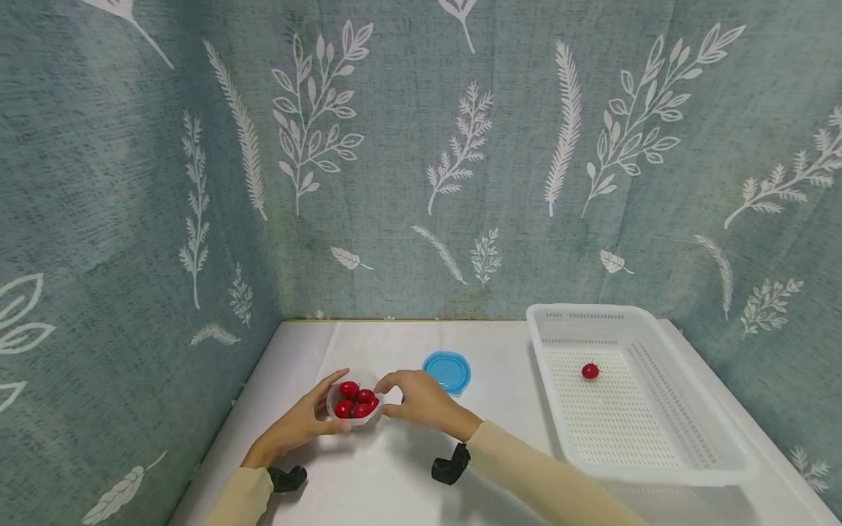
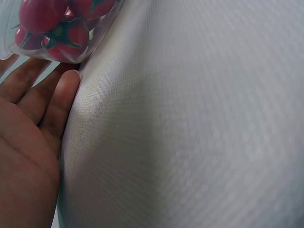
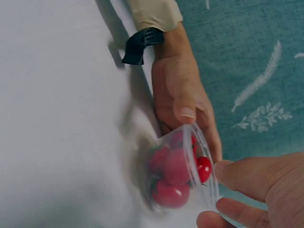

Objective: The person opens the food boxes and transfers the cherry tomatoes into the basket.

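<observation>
A clear plastic tub (image 1: 370,380) holds several red cherry tomatoes (image 1: 349,390), some with green stems in the left wrist view. My left hand (image 1: 299,422) grips the tub from its left side, thumb near the front and fingers round the back. The tub leans toward me in the head view. At its right rim is my right hand (image 1: 421,400), its thumb and fingers apart and no tomato visible between them; the right wrist view has these fingertips (image 3: 230,173) at the rim. Whether they touch it is hard to tell.
A blue round lid (image 1: 447,372) lies on the white tabletop (image 1: 395,478) behind the right hand. To the right stands a large white perforated basket (image 1: 551,394) with a single cherry tomato (image 1: 590,371) inside. Patterned green-grey fabric (image 1: 395,161) walls the table's back and sides.
</observation>
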Available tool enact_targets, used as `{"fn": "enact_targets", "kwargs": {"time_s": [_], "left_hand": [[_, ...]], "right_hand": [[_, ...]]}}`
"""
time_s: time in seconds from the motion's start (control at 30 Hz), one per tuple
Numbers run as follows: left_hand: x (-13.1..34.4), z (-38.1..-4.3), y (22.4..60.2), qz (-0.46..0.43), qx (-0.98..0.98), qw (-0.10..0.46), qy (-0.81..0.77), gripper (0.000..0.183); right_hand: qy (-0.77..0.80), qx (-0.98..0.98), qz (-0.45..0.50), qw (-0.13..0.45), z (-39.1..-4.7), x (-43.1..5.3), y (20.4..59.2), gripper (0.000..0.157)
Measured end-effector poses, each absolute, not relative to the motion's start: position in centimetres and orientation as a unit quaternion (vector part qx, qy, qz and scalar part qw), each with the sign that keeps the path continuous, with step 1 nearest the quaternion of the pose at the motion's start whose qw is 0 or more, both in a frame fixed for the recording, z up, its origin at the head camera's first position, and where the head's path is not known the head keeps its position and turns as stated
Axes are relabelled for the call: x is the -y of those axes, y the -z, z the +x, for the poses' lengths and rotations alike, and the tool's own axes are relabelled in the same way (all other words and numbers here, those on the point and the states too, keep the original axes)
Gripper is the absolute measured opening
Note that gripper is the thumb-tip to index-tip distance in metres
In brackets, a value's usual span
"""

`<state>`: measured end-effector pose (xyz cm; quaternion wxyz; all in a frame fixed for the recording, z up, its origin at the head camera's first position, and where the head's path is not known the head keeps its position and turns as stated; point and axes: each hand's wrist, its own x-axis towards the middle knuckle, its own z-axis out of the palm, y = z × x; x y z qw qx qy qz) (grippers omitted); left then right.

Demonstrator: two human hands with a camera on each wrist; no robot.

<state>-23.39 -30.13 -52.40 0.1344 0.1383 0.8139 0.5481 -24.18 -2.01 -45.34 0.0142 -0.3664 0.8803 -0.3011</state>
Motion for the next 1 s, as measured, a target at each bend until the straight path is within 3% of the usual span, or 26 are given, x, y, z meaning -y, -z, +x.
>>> {"fn": "enact_targets", "kwargs": {"time_s": [1.0], "left_hand": [[30.3,-23.4,52.5,0.149,-0.803,0.143,-0.559,0.103]], "right_hand": [[0.293,-0.884,-0.361,0.047,-24.4,5.2,47.3,0.03]]}}
